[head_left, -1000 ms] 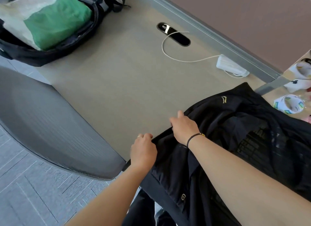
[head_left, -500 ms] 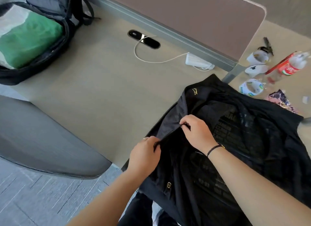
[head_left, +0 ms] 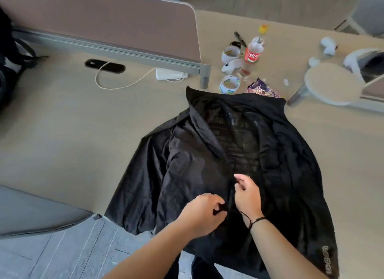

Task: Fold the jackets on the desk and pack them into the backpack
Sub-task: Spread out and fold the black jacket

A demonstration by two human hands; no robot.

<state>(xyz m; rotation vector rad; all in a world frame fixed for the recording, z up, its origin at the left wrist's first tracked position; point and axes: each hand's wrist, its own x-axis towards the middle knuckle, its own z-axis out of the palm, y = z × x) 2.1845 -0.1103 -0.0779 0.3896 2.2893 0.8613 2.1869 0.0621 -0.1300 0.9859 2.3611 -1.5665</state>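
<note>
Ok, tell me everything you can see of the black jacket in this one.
The black jacket is thin, slightly shiny fabric, spread open on the desk with its collar away from the person and its lining showing faint print. Its hem hangs over the near edge. A small logo shows at the lower right. The left hand pinches the front edge; the right hand rests on it nearby with curled fingers.
</note>
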